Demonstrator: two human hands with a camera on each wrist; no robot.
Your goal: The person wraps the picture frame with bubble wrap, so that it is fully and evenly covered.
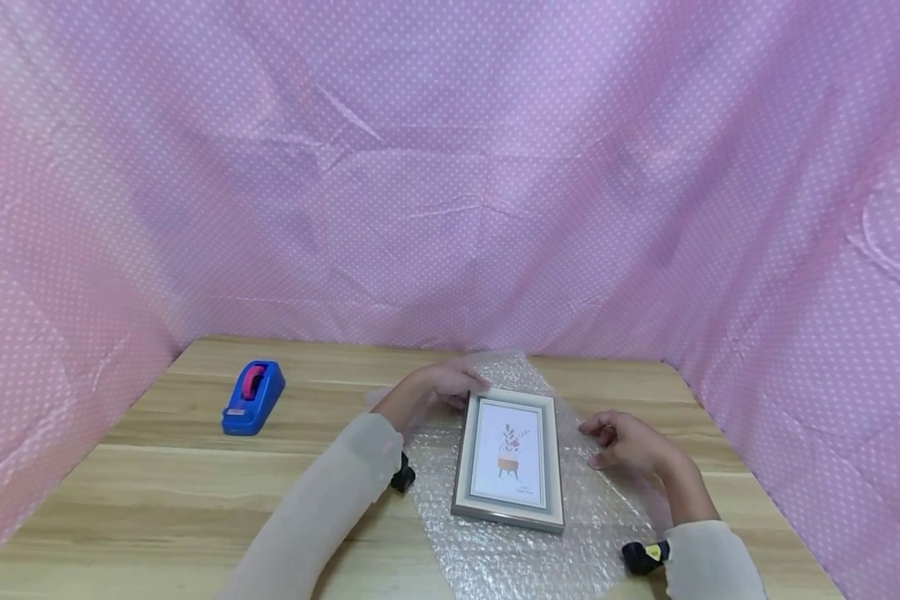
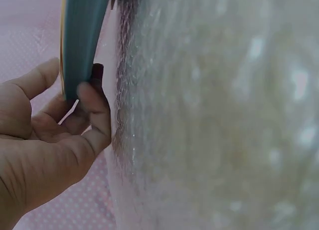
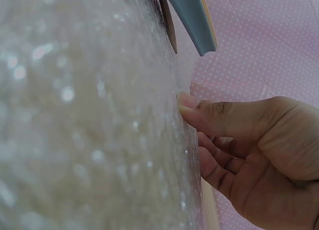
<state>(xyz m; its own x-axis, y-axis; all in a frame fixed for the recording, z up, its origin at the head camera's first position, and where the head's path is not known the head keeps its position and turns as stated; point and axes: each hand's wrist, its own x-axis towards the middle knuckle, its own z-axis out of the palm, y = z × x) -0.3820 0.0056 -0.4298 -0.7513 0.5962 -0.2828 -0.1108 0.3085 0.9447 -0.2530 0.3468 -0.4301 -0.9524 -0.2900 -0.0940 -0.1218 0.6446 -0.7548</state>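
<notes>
A picture frame with a light border and a plant print lies face up above a sheet of bubble wrap. My left hand holds the frame's upper left corner. In the left wrist view, the thumb of this hand is on one side of the frame's edge and the fingers on the other. To the right of the frame, my right hand is at the wrap's edge, fingers loosely bent. The right wrist view puts its thumb beside the wrap, apart from the frame.
A blue tape dispenser with a pink core stands at the left on the wooden table. Pink dotted cloth hangs behind the table and at both sides.
</notes>
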